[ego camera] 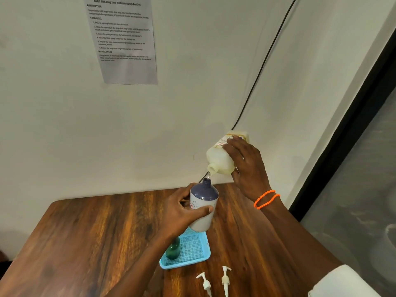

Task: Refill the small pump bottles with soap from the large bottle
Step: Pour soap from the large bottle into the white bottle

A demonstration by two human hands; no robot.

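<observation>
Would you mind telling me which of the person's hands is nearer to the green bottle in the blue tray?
Left. The left hand grips the small pump bottle just above the green bottle in the blue tray; the right hand is higher up, tilting the large bottle.

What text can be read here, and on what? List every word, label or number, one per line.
Paper sheet on the wall: "Refill dish soap into multiple pump bottles"
Same sheet, headings: "DESCRIPTION", "TASK GOAL", "INITIAL STATE"
Same sheet, top line and body text: too blurred to read.
Large bottle, label: red and dark print, too small to read.
Small bottle, label: mostly hidden, unreadable.
</observation>
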